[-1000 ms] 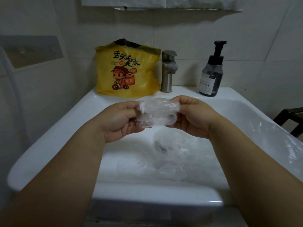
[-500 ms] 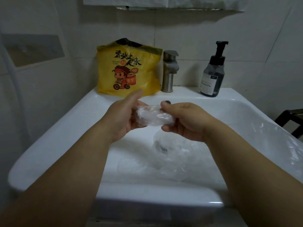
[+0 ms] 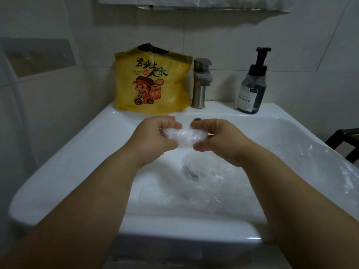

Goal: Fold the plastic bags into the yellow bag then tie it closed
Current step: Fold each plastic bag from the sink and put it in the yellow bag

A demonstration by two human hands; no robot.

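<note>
A clear plastic bag (image 3: 179,136), folded into a small wad, is held over the basin between both hands. My left hand (image 3: 155,139) pinches its left end with curled fingers and thumb. My right hand (image 3: 217,138) pinches its right end. The yellow bag (image 3: 151,80), printed with a cartoon rider and black characters, stands upright on the sink's back ledge with its mouth open at the top. More clear plastic bags (image 3: 204,183) lie crumpled in the basin below my hands, and another clear bag (image 3: 334,167) is draped over the sink's right edge.
The white sink (image 3: 64,167) fills the middle of the view. A metal tap (image 3: 201,84) stands right of the yellow bag, and a dark pump bottle (image 3: 252,88) further right. A tiled wall runs close on the left; a dark chair frame (image 3: 343,140) shows at the far right.
The clear bag has been folded from a loose sheet into a tighter wad. Both hands have moved a little away from me, toward the back ledge, and closed in on its ends.
</note>
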